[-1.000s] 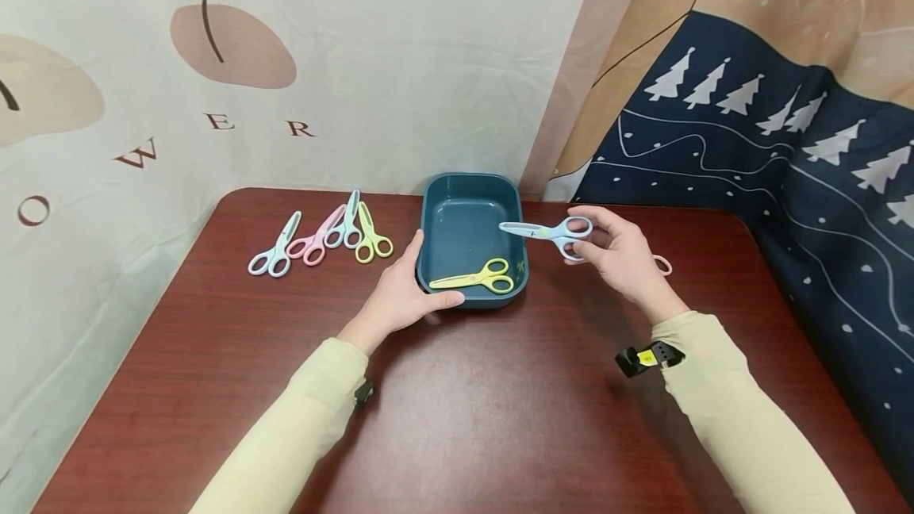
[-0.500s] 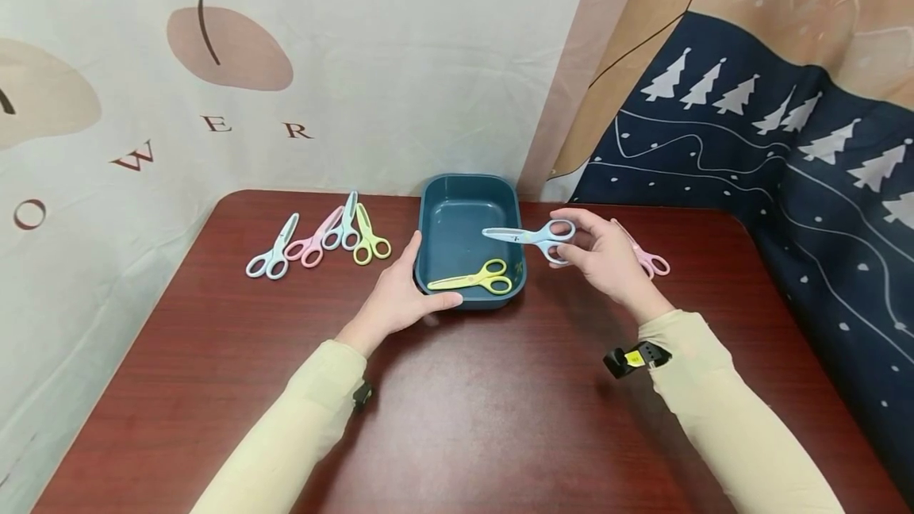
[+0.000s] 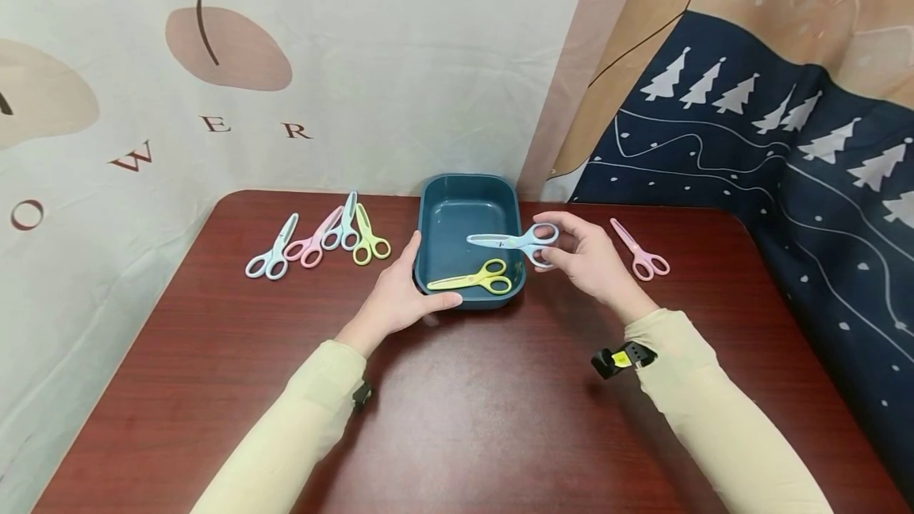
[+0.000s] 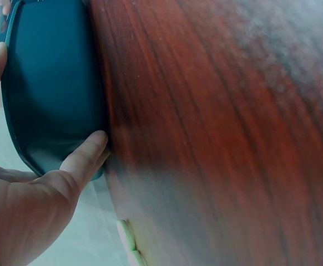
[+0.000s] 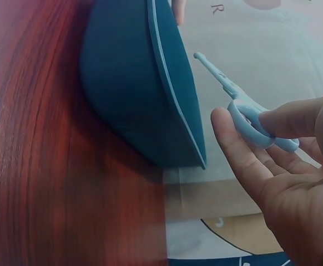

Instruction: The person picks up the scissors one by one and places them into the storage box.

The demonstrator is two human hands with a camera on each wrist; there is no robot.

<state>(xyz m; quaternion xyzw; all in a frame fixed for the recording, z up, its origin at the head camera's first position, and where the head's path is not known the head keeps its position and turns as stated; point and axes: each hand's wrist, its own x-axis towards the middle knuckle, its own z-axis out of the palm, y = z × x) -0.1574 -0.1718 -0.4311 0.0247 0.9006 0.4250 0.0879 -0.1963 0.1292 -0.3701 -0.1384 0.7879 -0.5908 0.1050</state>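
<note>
A dark teal plastic bin (image 3: 471,209) stands on the table, with yellow-green scissors (image 3: 464,281) lying inside near its front. My left hand (image 3: 396,292) rests against the bin's front-left corner, thumb along the front rim and fingers spread along the left wall. With thumb and fingers my right hand (image 3: 589,260) pinches light blue scissors (image 5: 250,119) by the handle loops. These scissors are held above the bin, blades pointing left over its opening and handles around the right rim. In the right wrist view they are clear of the bin's edge (image 5: 175,105).
On the left of the table lie light blue scissors (image 3: 273,251), pink scissors (image 3: 314,240), another light blue pair (image 3: 344,228) and green scissors (image 3: 367,240), some close together. Pink scissors (image 3: 639,252) lie right of the right hand. A fabric backdrop (image 3: 400,62) hangs behind the table.
My right hand has moved left and slightly down, carrying the light blue scissors over the bin. The pink scissors on the right have come into full view. The left hand stays at the bin.
</note>
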